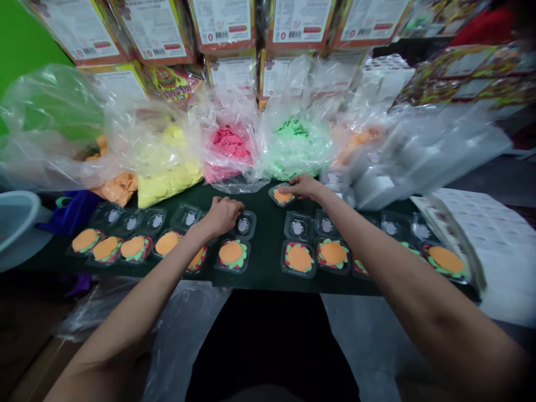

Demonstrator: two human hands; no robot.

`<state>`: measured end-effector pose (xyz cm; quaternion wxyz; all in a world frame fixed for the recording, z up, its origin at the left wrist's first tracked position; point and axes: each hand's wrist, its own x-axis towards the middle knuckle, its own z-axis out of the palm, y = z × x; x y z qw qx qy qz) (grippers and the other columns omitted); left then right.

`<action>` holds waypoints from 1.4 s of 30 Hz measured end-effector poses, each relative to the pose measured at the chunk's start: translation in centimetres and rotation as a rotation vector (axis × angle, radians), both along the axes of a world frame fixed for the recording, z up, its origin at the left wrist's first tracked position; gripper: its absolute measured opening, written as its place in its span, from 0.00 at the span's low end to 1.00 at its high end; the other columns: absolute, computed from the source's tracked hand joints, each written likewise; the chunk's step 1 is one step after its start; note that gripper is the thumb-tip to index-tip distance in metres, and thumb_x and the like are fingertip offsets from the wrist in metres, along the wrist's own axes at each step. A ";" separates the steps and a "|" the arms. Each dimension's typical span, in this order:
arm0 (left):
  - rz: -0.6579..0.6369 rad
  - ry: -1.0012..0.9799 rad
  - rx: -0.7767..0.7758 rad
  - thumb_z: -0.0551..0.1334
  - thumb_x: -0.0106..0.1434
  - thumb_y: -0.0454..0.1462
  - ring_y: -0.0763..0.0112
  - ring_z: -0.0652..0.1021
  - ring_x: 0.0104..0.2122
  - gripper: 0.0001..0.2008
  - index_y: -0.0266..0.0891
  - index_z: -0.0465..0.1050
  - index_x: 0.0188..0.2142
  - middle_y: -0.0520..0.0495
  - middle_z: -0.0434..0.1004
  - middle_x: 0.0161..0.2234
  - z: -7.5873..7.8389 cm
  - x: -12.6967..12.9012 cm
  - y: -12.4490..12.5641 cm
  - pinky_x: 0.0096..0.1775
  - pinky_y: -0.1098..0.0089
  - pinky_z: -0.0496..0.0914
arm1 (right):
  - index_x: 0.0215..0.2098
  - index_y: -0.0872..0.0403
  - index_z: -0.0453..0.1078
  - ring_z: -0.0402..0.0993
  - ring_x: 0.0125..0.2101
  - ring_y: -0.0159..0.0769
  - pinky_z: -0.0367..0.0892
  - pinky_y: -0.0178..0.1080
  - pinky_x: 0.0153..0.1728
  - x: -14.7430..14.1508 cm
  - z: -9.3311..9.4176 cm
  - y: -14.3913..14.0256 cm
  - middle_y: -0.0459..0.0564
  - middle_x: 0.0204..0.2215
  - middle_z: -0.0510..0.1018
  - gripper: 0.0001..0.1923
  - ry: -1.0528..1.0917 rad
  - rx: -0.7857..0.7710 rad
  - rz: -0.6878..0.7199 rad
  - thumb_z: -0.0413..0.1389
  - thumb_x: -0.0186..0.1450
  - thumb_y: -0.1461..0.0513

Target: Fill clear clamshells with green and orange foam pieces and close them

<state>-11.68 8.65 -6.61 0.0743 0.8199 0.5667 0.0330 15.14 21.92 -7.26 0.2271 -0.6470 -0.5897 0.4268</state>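
My right hand (305, 187) grips a small clear plastic container (283, 195) by its right side, near the back of the dark table. An orange disc shows inside that container. My left hand (225, 215) has its fingers curled down at the raised lid (244, 224) of an open container. Whether the fingers pinch this lid is hidden. In the tray (233, 254) below it, an orange disc tops green and red frilled pieces. More filled clear containers, lids folded back, line the table's front edge on both sides; my forearms cover some of them.
Behind stand plastic bags of yellow (170, 173), pink (229, 146) and green pieces (295, 148). Stacked clear containers (422, 159) are at right, beside white sheets (498, 240). A pale basin (20, 229) stands far left. Packed boxes (221, 25) form the back wall.
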 end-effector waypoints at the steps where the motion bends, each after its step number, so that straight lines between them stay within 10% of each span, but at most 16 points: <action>1: 0.008 -0.009 0.031 0.53 0.70 0.32 0.53 0.74 0.50 0.15 0.39 0.76 0.50 0.38 0.81 0.50 0.2 0.2 -0.1 0.52 0.53 0.58 | 0.32 0.56 0.74 0.69 0.26 0.35 0.64 0.37 0.25 0.1 0.2 -0.1 0.46 0.22 0.74 0.26 -0.002 0.007 -0.011 0.78 0.40 0.56; 5: 0.009 0.008 0.077 0.54 0.70 0.33 0.52 0.75 0.51 0.15 0.39 0.75 0.51 0.37 0.80 0.51 0.6 0.6 -0.2 0.52 0.54 0.60 | 0.37 0.56 0.77 0.74 0.33 0.40 0.70 0.40 0.34 0.9 2.7 -1.6 0.50 0.29 0.79 0.24 0.008 0.111 -0.063 0.76 0.46 0.55; 9: -0.009 0.034 -0.034 0.55 0.69 0.33 0.54 0.79 0.44 0.13 0.39 0.79 0.44 0.39 0.84 0.42 0.6 0.4 0.4 0.48 0.58 0.64 | 0.47 0.54 0.77 0.76 0.42 0.40 0.70 0.40 0.43 1.0 4.2 -10.4 0.52 0.41 0.82 0.20 0.253 0.293 0.012 0.66 0.62 0.51; 13: 0.010 -0.048 -0.066 0.54 0.71 0.36 0.60 0.81 0.38 0.13 0.40 0.79 0.44 0.41 0.84 0.40 1.2 0.0 0.4 0.40 0.66 0.67 | 0.42 0.53 0.79 0.80 0.40 0.41 0.71 0.40 0.37 -0.5 0.4 -24.6 0.54 0.38 0.85 0.21 0.681 -0.376 0.346 0.61 0.66 0.46; 17: -0.059 -0.218 -0.060 0.56 0.71 0.34 0.63 0.82 0.36 0.12 0.39 0.80 0.42 0.44 0.84 0.37 2.2 0.5 -1.5 0.38 0.69 0.68 | 0.50 0.53 0.78 0.78 0.54 0.49 0.71 0.49 0.52 -2.4 -4.7 -33.0 0.59 0.52 0.82 0.28 0.939 -0.750 0.038 0.71 0.56 0.48; 29: -0.184 -0.522 0.275 0.54 0.73 0.29 0.63 0.80 0.50 0.14 0.37 0.74 0.53 0.39 0.81 0.52 0.8 2.6 -11.5 0.50 0.60 0.76 | 0.51 0.60 0.73 0.82 0.50 0.47 0.63 0.50 0.63 -3.3 -3.7 -32.1 0.65 0.48 0.84 0.30 1.354 -0.873 -0.182 0.56 0.69 0.42; 42: -0.225 -0.631 0.152 0.59 0.68 0.24 0.53 0.64 0.68 0.20 0.35 0.69 0.58 0.36 0.71 0.63 -0.9 3.0 -21.5 0.64 0.50 0.69 | 0.54 0.57 0.74 0.82 0.43 0.38 0.73 0.44 0.54 -3.2 -4.6 -31.7 0.56 0.45 0.85 0.33 1.326 -0.887 -0.215 0.44 0.73 0.41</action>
